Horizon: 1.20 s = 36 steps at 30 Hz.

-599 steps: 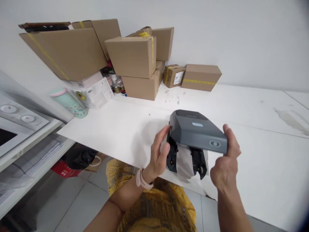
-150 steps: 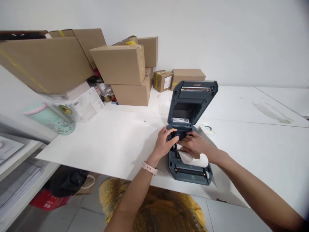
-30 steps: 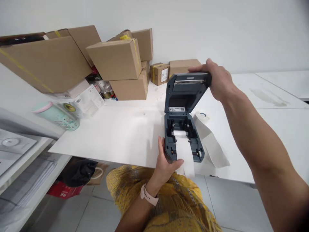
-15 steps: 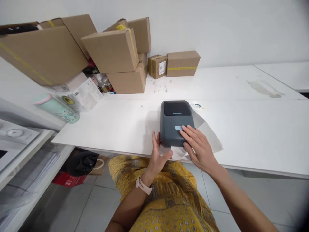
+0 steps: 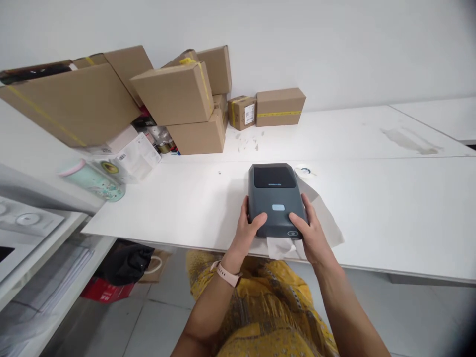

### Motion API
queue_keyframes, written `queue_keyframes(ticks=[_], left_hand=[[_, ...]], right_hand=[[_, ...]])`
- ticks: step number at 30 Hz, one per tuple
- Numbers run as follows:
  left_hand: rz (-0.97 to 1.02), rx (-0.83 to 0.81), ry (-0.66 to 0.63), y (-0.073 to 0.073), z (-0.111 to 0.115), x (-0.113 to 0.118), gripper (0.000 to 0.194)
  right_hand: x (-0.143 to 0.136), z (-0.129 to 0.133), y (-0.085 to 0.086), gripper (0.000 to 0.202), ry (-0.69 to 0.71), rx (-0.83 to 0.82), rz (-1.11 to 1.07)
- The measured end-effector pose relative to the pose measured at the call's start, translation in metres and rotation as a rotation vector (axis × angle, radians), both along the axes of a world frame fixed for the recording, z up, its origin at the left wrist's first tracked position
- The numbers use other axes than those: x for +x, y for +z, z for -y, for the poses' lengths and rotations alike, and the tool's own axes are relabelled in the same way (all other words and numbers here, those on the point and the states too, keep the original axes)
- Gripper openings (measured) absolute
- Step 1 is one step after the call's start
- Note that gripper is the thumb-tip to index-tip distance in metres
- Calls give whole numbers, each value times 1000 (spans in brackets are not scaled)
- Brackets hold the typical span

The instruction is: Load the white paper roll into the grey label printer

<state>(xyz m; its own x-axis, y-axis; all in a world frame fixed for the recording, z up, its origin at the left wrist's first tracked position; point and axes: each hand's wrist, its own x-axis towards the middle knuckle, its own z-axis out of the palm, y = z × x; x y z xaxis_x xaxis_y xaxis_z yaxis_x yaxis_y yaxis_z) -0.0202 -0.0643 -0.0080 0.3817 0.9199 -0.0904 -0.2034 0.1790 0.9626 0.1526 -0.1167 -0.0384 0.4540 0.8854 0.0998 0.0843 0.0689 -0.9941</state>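
A dark grey label printer (image 5: 277,198) with a black glossy window and a pale blue button sits near the front of the white table. My left hand (image 5: 250,225) grips its left side, thumb on top and fingers along the edge. On the opposite side my right hand (image 5: 312,230) holds it the same way, its thumb resting on the lid. White paper (image 5: 279,247) sticks out from under the printer's front edge, and a larger pale sheet (image 5: 329,218) lies under and to the right of it.
Cardboard boxes (image 5: 195,136) are stacked at the back left, with two smaller ones (image 5: 280,106) beside them. A mint tumbler (image 5: 98,181) leans at the left. A white ring-shaped roll (image 5: 305,171) lies behind the printer. The table's front edge (image 5: 167,243) is close to me.
My right hand has moved from the printer's top front to its right side. My left hand has closed on the left side, its thumb now on top. The whole view has shifted slightly downward.
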Motion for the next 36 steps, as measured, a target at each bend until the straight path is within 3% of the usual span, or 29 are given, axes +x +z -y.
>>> queue_keyframes(ticks=[5, 16, 21, 23, 24, 26, 28, 30, 33, 36], left_hand=[[-12, -3, -88, 8, -4, -7, 94], [-43, 108, -78, 8, -11, -3, 89], [-96, -29, 70, -17, 28, -15, 93], [-165, -63, 210, -24, 48, -21, 74], [-187, -100, 213, -25, 56, -24, 57], [-178, -202, 70, -22, 64, -25, 47], [-121, -296, -145, -13, 63, -19, 56], [-92, -330, -258, -3, 58, -8, 64], [-121, -329, -264, 5, 53, 8, 66], [-122, -372, -234, 3, 56, 15, 64]], right_hand=[[13, 5, 4, 77, 152, -51, -85], [4, 3, 9, 81, 33, -67, 15], [-2, 3, 14, 58, -37, 160, 362], [-3, 4, 18, 49, -8, 227, 471], [-3, 4, 20, 46, 7, 255, 491], [-2, 4, 22, 42, 21, 311, 476], [-2, 3, 23, 37, 24, 340, 437], [-1, 3, 22, 33, 25, 340, 409], [0, 2, 22, 30, 36, 330, 390], [1, 3, 21, 26, 44, 329, 389]])
